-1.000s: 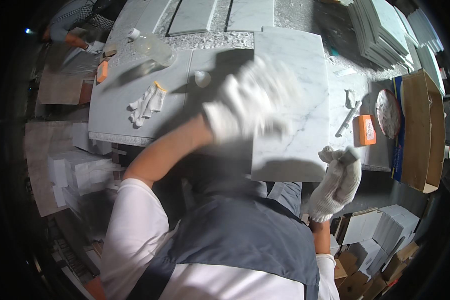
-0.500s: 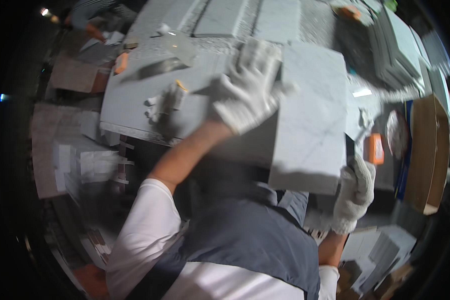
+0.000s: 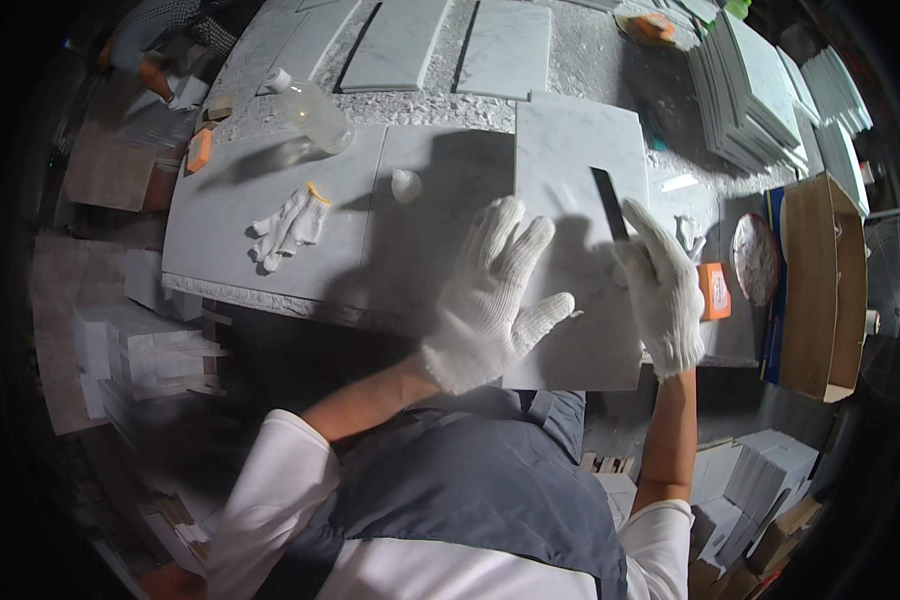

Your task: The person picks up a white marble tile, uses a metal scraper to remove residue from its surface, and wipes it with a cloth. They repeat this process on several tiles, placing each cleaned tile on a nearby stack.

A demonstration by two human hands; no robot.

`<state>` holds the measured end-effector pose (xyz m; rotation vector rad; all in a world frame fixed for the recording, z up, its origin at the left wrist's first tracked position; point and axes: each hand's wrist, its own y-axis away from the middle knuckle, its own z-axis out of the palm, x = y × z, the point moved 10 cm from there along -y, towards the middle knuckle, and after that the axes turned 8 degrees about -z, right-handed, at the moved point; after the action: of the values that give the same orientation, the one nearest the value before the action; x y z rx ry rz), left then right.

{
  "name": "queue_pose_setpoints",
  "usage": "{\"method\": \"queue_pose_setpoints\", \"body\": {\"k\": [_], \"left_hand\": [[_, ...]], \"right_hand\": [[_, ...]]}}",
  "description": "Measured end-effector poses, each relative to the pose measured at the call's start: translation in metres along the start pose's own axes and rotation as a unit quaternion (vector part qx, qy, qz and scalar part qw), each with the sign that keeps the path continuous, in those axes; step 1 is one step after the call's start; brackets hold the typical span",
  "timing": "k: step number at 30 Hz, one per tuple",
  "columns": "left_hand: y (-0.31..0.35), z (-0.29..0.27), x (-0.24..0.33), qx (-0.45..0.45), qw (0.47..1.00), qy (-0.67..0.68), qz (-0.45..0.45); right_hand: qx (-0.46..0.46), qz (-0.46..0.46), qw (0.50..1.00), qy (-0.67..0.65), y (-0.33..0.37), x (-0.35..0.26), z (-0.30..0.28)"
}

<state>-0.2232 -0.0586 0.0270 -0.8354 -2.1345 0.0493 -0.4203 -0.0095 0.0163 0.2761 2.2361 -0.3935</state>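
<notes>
A white, grey-veined stone tile (image 3: pixel 580 140) lies in front of me, its near end reaching past the bench edge. My right hand (image 3: pixel 663 300), in a white knit glove, is closed on a thin, dark, blade-like strip (image 3: pixel 607 195) that points away over the tile; its lower end is hidden in the fingers. My left hand (image 3: pixel 492 295), gloved the same way, is held open at the tile's left edge with thumb and fingers spread. Whether it touches the tile I cannot tell. To its left lies a spare pair of white gloves (image 3: pixel 292 228) with a yellow cuff edge.
A clear bottle (image 3: pixel 313 115) lies beyond the gloves, near an orange block (image 3: pixel 199 150). More tiles (image 3: pixel 395 45) rest at the back. Stacked tiles (image 3: pixel 745 95), another orange block (image 3: pixel 713 291) and a cardboard box (image 3: pixel 818 290) are on the right. A co-worker's arm (image 3: pixel 155 75) shows far left.
My left hand has come back toward me from the far part of the tile's left side. My right hand has risen from the near right corner, and the dark strip now shows in it.
</notes>
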Motion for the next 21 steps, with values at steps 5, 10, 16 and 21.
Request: {"method": "queue_pose_setpoints", "body": {"k": [5, 10, 16, 21], "left_hand": [[0.025, 0.027, -0.021, -0.023, 0.989, 0.113, -0.092], [0.018, 0.029, -0.024, -0.043, 0.989, 0.115, -0.082], [0.017, 0.030, -0.022, -0.061, 0.988, 0.113, -0.086], [0.017, 0.029, -0.023, -0.062, 0.986, 0.126, -0.089]], "right_hand": [[-0.021, -0.022, 1.000, -0.006, -0.028, -0.004, 0.023], [-0.039, -0.065, 0.996, 0.056, -0.035, -0.013, 0.025], [-0.079, -0.080, 0.991, 0.067, -0.046, -0.015, 0.033], [-0.079, -0.097, 0.988, 0.088, -0.046, -0.018, 0.037]]}}
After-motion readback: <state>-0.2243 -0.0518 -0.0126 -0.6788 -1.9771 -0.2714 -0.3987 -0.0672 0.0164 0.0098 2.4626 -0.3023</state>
